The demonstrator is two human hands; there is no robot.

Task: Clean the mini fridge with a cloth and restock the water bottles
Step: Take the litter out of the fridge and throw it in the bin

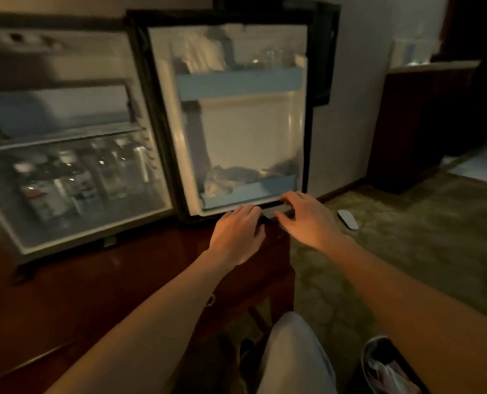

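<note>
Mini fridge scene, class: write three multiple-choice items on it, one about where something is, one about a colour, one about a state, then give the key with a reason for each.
1. Where are the water bottles?
A. on the carpet
B. inside the fridge compartment, under its shelf
C. on the door's top rack

2. What colour are the rails of the door shelves?
A. light blue
B. red
C. black

3. How is the fridge door?
A. shut
B. taken off and lying flat
C. swung wide open

Key:
1 B, the bottles stand in the lower part of the compartment.
2 A, both rails across the inner door are light blue.
3 C, the door's inner side faces the camera, and the left hand and right hand reach for its bottom edge.
</note>
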